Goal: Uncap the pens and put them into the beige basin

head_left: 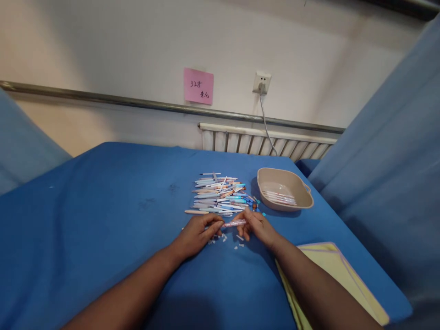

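Observation:
Between my two hands lies a pinkish, patterned pen, held level above the blue cloth. My left hand pinches its left end with thumb and forefinger. At the other end, the fingers of my right hand are closed on the pen's barrel. Just beyond my hands a pile of pens and pen parts is spread out in white, grey, orange and blue. Several small white pieces are scattered on the cloth below my hands.
A beige basin at the right holds several slim pinkish pens. A yellow cloth lies under my right forearm. Behind the blue-covered table are a radiator, a metal rail and a plugged-in cord. Curtains hang at the sides.

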Demonstrator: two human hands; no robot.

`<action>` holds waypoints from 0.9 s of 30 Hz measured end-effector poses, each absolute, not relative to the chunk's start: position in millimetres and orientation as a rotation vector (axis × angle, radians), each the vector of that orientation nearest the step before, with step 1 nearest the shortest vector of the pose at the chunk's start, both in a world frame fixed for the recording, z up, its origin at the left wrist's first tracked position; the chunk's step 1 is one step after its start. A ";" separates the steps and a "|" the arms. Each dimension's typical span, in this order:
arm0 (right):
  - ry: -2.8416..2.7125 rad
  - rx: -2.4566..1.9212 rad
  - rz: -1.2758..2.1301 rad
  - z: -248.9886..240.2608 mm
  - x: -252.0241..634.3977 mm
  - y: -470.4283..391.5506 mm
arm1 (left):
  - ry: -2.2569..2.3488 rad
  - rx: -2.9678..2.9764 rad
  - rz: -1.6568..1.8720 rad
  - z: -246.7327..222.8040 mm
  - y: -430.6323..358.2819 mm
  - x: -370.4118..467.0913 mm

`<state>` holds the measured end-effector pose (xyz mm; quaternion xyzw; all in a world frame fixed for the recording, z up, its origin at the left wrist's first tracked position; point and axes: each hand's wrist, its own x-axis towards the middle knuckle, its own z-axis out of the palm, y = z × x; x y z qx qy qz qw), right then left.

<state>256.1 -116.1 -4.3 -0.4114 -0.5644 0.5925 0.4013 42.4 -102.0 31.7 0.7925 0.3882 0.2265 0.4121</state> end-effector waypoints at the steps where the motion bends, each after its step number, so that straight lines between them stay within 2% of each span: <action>1: -1.384 -1.032 1.500 -4.9 256.8 -114.5 | 0.980 1.956 0.582 30.5 -101.4 42.7; 8: -1.354 -1.076 1.419 -10.9 263.9 -106.2 | 1.008 1.759 0.585 23.7 -97.3 43.2; 18: -2.393 -1.166 0.361 23.1 250.0 -134.0 | 0.973 1.716 0.609 28.0 -103.4 44.5; 22: -2.322 -1.385 0.205 41.1 283.7 -121.2 | 1.072 1.666 0.808 28.0 -98.4 39.7; 27: -2.037 -1.999 0.071 64.3 374.8 -73.9 | 1.170 1.490 0.897 27.2 -92.7 37.0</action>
